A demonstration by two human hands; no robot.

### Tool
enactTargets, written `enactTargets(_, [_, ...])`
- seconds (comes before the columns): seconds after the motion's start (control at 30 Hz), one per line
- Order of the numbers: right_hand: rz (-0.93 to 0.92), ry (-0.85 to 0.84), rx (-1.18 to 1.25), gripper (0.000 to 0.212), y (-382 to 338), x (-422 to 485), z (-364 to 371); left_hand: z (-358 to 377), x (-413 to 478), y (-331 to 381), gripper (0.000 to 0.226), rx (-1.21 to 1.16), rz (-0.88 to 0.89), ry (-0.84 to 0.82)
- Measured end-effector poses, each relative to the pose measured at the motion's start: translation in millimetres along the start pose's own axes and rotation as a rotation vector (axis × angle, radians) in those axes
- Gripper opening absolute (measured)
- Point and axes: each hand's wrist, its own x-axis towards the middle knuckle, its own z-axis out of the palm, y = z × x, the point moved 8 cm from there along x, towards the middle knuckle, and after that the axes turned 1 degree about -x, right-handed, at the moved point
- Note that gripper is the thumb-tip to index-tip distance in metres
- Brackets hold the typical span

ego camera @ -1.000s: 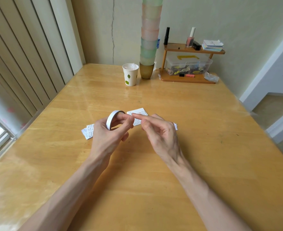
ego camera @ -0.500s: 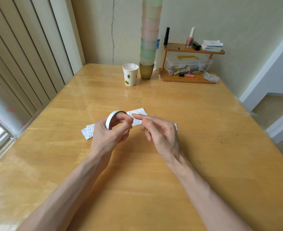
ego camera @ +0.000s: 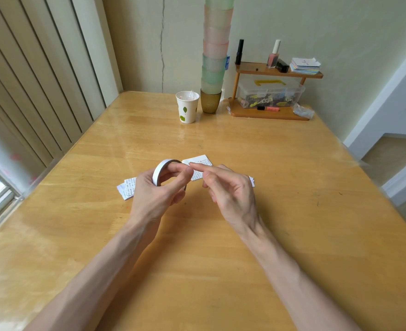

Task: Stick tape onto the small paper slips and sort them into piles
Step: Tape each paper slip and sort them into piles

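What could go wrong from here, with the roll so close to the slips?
The left hand grips the tape roll close beside the middle slip; a freed sticky end might snag it crooked. The right hand covers most of the right pile, and the left pile lies beside the left hand, so a sweep could mix them.

White tape roll (ego camera: 159,171) — white leaf-printed cup (ego camera: 187,110) — honey-yellow table (ego camera: 268,163).
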Motion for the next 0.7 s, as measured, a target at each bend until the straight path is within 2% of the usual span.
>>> enactTargets(0.3, [-0.045,0.022,-0.037,0.022,-1,1,-1,4,0,-1,0.017,-0.009,-0.018,-0.047])
enactTargets(0.57, [0.122,0.057,0.149,0.009,8,-1,-6,9,-2,-3,0.017,-0.024,-0.057,-0.099])
enactTargets(0.7, [0.273,0.051,0.271,0.012,17,-1,-10,9,-3,-3,0.017,-0.032,-0.064,-0.094])
